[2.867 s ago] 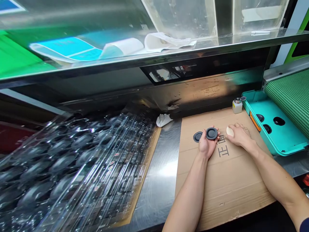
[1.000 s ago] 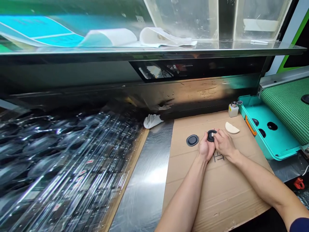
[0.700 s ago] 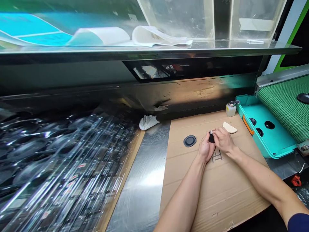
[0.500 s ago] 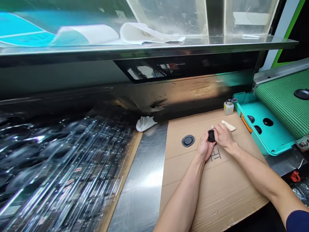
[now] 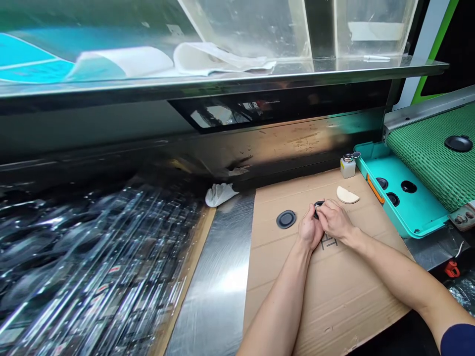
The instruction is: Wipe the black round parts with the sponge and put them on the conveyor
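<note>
Above the cardboard, my left hand (image 5: 310, 230) is closed round the edge of a small round black part (image 5: 316, 209), which is tilted and mostly hidden by fingers. My right hand (image 5: 337, 220) meets it from the other side, its fingers pinched against the part's face. A small pale bit shows at those fingertips, too small to name. Left of the hands, a dark grey round part (image 5: 286, 219) with a raised rim lies flat on the cardboard sheet (image 5: 282, 277). Beyond my right hand rests a cream half-round pad (image 5: 347, 195).
A small white bottle (image 5: 348, 168) stands by a teal tray (image 5: 426, 217) holding several black parts. A green conveyor belt (image 5: 426, 148) carries another black part (image 5: 458, 143). Clear plastic trays (image 5: 100, 267) are stacked left. A white glove (image 5: 219, 195) lies near them; a metal shelf (image 5: 230, 81) overhangs.
The black part has tilted in my hands, and both hands have drawn slightly nearer. My right hand has shifted off the cream pad, which now shows whole. The view has turned slightly.
</note>
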`<action>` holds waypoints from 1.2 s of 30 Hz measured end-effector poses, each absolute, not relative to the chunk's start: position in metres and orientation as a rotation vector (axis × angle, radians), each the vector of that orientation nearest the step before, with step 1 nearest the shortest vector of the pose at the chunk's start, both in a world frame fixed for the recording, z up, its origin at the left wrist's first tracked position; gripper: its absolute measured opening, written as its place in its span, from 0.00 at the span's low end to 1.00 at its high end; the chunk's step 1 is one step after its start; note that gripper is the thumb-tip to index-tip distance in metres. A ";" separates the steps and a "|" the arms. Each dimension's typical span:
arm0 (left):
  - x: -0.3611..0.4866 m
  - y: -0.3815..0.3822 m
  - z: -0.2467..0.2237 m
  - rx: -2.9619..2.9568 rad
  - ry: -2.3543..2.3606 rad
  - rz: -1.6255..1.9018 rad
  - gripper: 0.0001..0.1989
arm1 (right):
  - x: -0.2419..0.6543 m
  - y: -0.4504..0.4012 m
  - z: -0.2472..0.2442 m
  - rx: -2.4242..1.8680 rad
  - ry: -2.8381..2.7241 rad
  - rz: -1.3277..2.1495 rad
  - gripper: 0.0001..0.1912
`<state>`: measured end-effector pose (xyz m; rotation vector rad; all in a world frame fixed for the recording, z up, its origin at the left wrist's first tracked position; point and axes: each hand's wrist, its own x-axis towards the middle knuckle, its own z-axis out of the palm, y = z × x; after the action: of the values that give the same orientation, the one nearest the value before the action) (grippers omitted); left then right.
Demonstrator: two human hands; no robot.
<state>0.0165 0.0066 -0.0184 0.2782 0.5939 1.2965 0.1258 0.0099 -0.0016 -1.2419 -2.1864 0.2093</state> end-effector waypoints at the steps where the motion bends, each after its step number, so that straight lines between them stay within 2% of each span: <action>1: 0.016 0.006 -0.017 0.265 0.596 1.278 0.17 | 0.125 0.008 -0.002 -1.207 -2.206 0.237 0.10; 7: 0.012 0.006 -0.010 0.230 0.610 1.278 0.20 | 0.143 0.007 0.002 -1.213 -2.347 0.273 0.08; 11: 0.015 0.006 -0.007 0.238 0.611 1.306 0.19 | 0.152 0.016 0.001 -1.409 -2.200 0.154 0.12; 16: 0.013 0.004 -0.008 0.245 0.629 1.272 0.18 | 0.156 0.020 0.003 -1.364 -2.226 0.222 0.10; 22: -0.001 0.011 -0.007 0.237 0.658 1.319 0.21 | 0.182 0.021 0.023 -1.700 -2.093 0.209 0.09; 29: -0.001 0.013 -0.004 0.222 0.618 1.299 0.19 | 0.200 0.034 0.014 -1.863 -2.056 0.069 0.18; 36: 0.001 0.014 -0.001 0.191 0.599 1.303 0.19 | 0.202 0.030 0.030 -1.863 -2.046 0.129 0.17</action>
<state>0.0005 0.0138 -0.0010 0.1910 0.5987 1.3028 0.2016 0.0295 0.0302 -1.8625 -2.0461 0.1295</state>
